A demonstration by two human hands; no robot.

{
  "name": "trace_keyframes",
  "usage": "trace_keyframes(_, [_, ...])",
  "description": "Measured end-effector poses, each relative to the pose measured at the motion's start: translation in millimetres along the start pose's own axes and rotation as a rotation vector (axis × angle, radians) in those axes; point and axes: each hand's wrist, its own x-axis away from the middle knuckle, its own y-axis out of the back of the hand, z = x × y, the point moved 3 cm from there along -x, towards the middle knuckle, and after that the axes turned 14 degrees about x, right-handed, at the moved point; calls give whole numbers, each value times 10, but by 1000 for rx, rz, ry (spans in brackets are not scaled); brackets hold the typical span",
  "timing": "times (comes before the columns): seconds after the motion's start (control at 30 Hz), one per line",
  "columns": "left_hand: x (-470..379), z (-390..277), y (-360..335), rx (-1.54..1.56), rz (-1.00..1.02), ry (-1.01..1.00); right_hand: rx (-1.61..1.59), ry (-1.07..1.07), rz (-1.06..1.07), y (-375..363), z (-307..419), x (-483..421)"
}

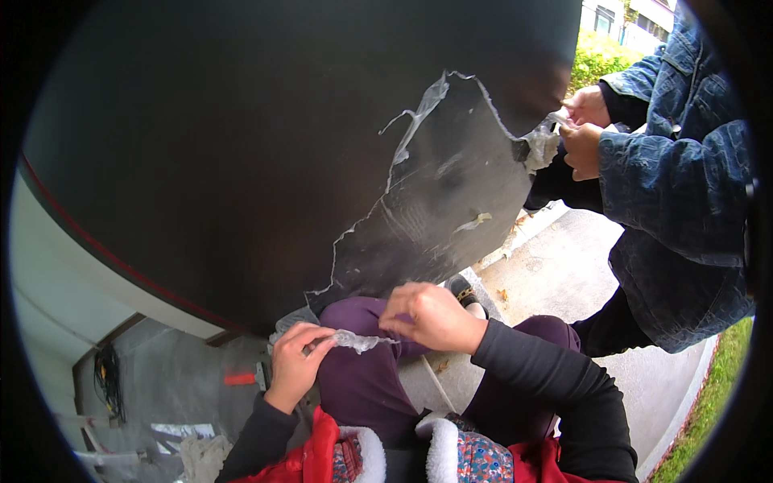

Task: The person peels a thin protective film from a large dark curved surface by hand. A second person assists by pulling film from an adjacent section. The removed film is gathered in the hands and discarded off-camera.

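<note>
A large dark panel (253, 151) rises in front of me, with clear plastic film torn along a jagged line across it. A loose flap of film (426, 102) hangs from that tear near the upper middle. My left hand (299, 359) pinches a crumpled strip of clear film (359, 340) above my knee. My right hand (429, 317) is at the strip's thin far end, fingers bent; whether they grip it cannot be told. To the right, another person's hands (583, 130) hold a bunched piece of film (543, 145) at the panel's edge. A pale scrap (477, 222) clings to the lower panel.
On the floor at left lie a red-handled tool (241, 379), a coiled dark cable (109, 383) and a crumpled pale heap (205, 456). The other person, in a denim jacket (676, 175), stands close at right on the pavement (549, 259). Grass (706, 392) borders it.
</note>
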Motion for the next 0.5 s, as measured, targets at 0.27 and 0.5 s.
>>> trace_keyframes(0.27, [-192,-1228,-54,94,295,-287,-255,-399,-355,589,-275,-188])
trace_keyframes(0.5, [-103,-2103,-568,1328,1227,-325,-361,-391,-508,804,-272,-457])
